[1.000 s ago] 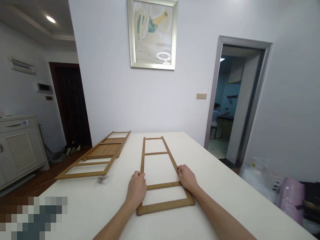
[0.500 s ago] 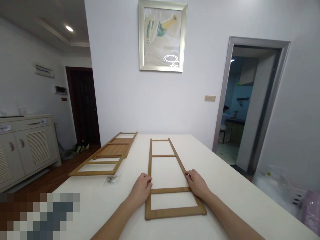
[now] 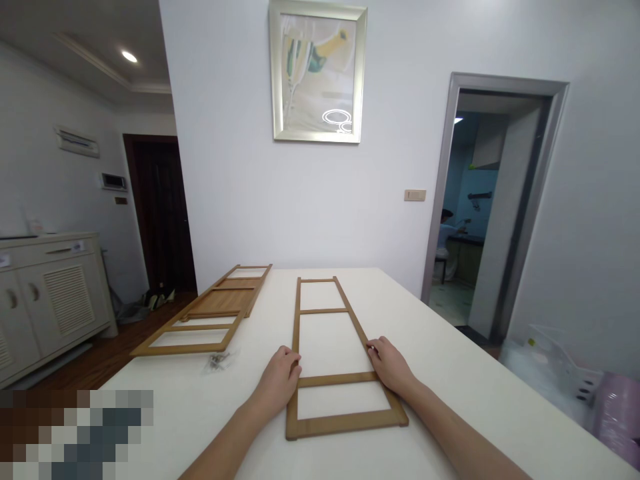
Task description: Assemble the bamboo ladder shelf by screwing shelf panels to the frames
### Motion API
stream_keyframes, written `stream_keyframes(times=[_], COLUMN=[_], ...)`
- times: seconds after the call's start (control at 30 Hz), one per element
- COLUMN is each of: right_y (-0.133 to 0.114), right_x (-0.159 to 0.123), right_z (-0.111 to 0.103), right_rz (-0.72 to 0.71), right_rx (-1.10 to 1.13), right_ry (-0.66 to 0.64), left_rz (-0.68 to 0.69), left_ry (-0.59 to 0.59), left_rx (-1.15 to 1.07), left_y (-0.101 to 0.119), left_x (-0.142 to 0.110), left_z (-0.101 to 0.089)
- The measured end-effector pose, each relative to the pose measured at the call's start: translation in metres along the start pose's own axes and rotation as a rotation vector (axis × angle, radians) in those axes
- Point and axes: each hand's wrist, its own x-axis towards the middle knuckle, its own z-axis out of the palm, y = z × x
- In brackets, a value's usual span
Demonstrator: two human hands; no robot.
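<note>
A brown wooden ladder-like frame with several crossbars lies flat on the white table. My left hand is closed around its left rail, and my right hand grips the right rail at about the same height. The undersides of both rails are hidden by my fingers. To the left lie more wooden pieces: a similar frame with slatted boards on it. Beside that stack's near corner sits a small clear bag of hardware, its contents too small to name.
A wall with a framed picture stands behind the table. On the right are a doorway, with a person beyond it, and plastic-wrapped items by the table edge. A cabinet stands on the left.
The view has turned slightly to the right, so everything sits a little further left. Both hands keep their hold on the frame, which shows no clear movement on the table.
</note>
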Motion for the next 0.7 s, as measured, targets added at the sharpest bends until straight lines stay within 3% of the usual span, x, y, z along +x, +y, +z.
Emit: stream_keyframes(times=[0.53, 0.7], right_y=[-0.0006, -0.0005], right_x=[-0.0013, -0.001], right_z=[-0.0004, -0.0004], right_rz=[-0.005, -0.011], right_rx=[0.016, 0.015], right_ry=[0.0, -0.001], left_rz=[-0.006, -0.15], left_ry=[0.006, 0.132], left_rx=[-0.026, -0.334], left_y=[0.0023, 0.0031], left_x=[-0.0021, 0.0023], left_z=[-0.001, -0.0038])
